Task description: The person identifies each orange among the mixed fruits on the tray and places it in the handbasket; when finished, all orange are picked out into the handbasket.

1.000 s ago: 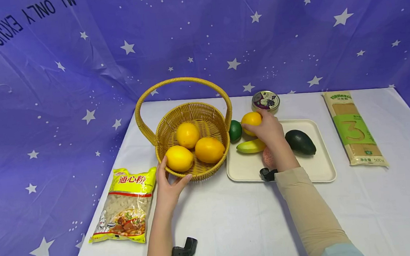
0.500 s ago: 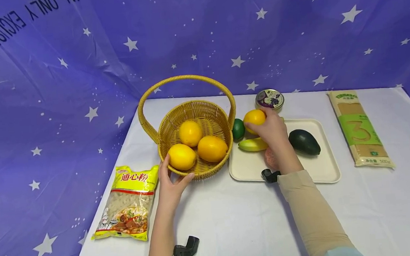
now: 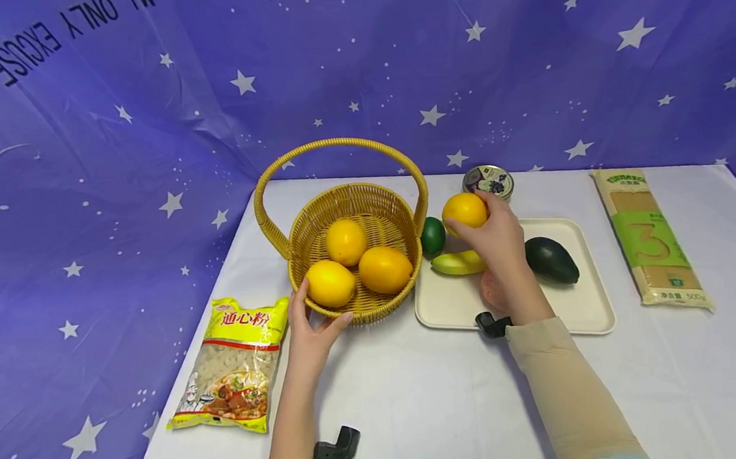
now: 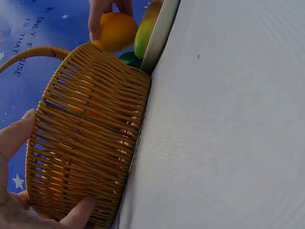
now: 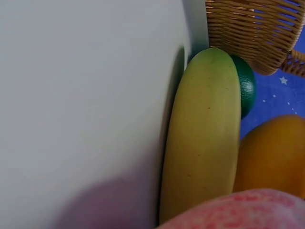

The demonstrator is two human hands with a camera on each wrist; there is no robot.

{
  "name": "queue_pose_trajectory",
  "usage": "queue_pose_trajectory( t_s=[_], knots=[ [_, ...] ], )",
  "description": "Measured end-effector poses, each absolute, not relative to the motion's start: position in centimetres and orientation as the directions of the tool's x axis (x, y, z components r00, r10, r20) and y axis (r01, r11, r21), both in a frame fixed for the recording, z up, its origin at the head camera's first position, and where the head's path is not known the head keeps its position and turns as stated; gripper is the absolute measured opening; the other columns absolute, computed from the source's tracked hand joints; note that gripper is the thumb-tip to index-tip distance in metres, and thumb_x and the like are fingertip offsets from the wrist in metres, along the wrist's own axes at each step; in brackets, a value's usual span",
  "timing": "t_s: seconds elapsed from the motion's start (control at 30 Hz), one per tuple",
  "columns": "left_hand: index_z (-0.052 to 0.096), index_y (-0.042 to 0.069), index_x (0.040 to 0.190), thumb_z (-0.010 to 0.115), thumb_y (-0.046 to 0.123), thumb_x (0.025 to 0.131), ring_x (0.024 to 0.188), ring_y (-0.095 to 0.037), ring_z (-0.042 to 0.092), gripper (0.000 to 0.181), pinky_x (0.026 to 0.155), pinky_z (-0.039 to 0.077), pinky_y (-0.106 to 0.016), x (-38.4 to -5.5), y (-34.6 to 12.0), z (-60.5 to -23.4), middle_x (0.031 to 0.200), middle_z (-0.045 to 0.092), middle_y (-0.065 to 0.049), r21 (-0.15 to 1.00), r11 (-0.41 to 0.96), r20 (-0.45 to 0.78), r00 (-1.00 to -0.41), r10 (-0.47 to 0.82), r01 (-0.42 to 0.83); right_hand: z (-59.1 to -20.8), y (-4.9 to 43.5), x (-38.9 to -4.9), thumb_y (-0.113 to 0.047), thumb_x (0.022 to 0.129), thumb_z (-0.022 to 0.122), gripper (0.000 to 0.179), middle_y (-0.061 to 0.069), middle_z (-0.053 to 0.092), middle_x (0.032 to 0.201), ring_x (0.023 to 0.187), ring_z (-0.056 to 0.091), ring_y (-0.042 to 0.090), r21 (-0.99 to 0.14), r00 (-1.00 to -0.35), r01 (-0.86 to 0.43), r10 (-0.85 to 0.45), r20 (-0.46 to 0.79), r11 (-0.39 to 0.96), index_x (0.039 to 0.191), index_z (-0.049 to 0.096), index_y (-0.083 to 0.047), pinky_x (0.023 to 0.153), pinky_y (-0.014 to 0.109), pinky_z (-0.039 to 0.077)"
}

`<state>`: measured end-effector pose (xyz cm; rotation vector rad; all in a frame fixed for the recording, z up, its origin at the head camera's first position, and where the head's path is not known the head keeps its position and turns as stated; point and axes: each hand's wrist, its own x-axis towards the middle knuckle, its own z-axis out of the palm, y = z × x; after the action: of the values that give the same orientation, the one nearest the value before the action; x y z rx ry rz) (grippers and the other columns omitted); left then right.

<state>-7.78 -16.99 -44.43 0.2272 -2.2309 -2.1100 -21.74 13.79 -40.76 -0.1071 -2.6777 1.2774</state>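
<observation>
In the head view my left hand (image 3: 311,335) holds the near left side of the wicker basket (image 3: 405,295), thumb on its front and fingers at the rim. Inside lie a yellow lemon-like fruit (image 3: 331,284), an orange (image 3: 346,242) and an oval orange-yellow fruit (image 3: 385,270). My right hand (image 3: 495,237) grips an orange-yellow fruit (image 3: 464,211) between thumb and fingers, over the back left of the cream tray (image 3: 588,306). Below it are a banana (image 3: 456,263) and a pink fruit (image 3: 492,290), partly hidden by the wrist. A green fruit (image 3: 433,236) sits between basket and tray.
A dark avocado (image 3: 551,260) lies on the tray's right side. Behind the tray stands a round tin (image 3: 489,180). A pasta bag (image 3: 232,366) lies left of the basket, and a noodle packet (image 3: 654,239) lies far right. The tall basket handle (image 3: 335,143) arches up.
The right hand has raised the orange-yellow fruit slightly off its place at the tray's back left. The left hand keeps its hold on the basket. The head view has shifted a little.
</observation>
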Motion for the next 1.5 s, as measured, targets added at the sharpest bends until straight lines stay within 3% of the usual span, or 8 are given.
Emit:
queue_pose_trajectory(
  t_s=[0.23,0.6,0.87,1.03,1.33,1.5],
  knots=[
    [0.014,0.020,0.156,0.077,0.010,0.083,0.144,-0.030,0.010,0.097,0.107,0.037,-0.046,-7.7,-17.0,-44.3,0.158,-0.007,-0.008,0.995,0.078,-0.047,-0.986,-0.160,-0.060,-39.9,13.8,-20.3,-0.055,0.076,0.076,0.087,0.012,0.049,0.138,0.116,0.051,0.032,-0.803,-0.976,-0.040,0.149,0.159,0.595,0.144,0.044,-0.012,0.098,0.049,0.045],
    [0.014,0.020,0.156,0.077,0.011,0.083,0.145,-0.029,0.008,0.097,0.108,0.036,-0.047,-7.8,-17.0,-44.5,0.158,-0.006,-0.007,0.995,0.082,-0.036,-0.987,-0.156,-0.049,-35.2,12.9,-16.9,-0.054,0.074,0.078,0.085,0.006,0.050,0.137,0.115,0.051,0.027,-0.847,-0.961,-0.146,0.129,0.243,0.510,0.143,0.046,-0.016,0.097,0.043,0.047],
    [0.013,0.020,0.156,0.077,0.012,0.084,0.145,-0.030,0.008,0.096,0.108,0.035,-0.048,-7.7,-17.0,-44.6,0.158,-0.007,-0.007,0.995,0.088,-0.032,-0.988,-0.152,-0.045,-33.5,11.1,-14.9,-0.039,0.074,0.083,0.075,-0.002,0.054,0.131,0.110,0.054,0.017,-0.884,-0.944,-0.281,0.058,0.325,0.374,0.139,0.052,-0.018,0.097,0.033,0.047],
    [0.014,0.019,0.156,0.077,0.012,0.083,0.144,-0.031,0.009,0.096,0.107,0.036,-0.047,-7.9,-17.0,-44.6,0.158,-0.007,-0.008,0.994,0.092,-0.036,-0.987,-0.155,-0.051,-33.4,9.5,-14.3,-0.033,0.075,0.084,0.071,-0.004,0.054,0.132,0.108,0.056,0.018,-0.896,-0.942,-0.322,-0.014,0.334,0.306,0.137,0.054,-0.019,0.096,0.037,0.047],
    [0.013,0.018,0.156,0.077,0.010,0.083,0.144,-0.029,0.010,0.096,0.107,0.037,-0.046,-7.8,-17.0,-44.4,0.158,-0.008,-0.009,0.996,0.082,-0.034,-0.987,-0.155,-0.047,-35.2,5.9,-15.1,-0.046,0.074,0.081,0.076,-0.003,0.053,0.134,0.109,0.056,0.018,-0.873,-0.940,-0.341,-0.135,0.313,0.349,0.138,0.052,-0.019,0.092,0.034,0.050],
    [0.013,0.021,0.156,0.076,0.011,0.084,0.144,-0.029,0.011,0.096,0.107,0.037,-0.045,-7.8,-17.0,-44.4,0.158,-0.011,-0.008,0.996,0.065,-0.047,-0.988,-0.147,-0.057,-36.4,4.1,-16.5,-0.049,0.075,0.080,0.077,0.002,0.052,0.135,0.110,0.056,0.022,-0.842,-0.950,-0.311,-0.149,0.273,0.441,0.139,0.051,-0.019,0.089,0.041,0.052]
  ],
)
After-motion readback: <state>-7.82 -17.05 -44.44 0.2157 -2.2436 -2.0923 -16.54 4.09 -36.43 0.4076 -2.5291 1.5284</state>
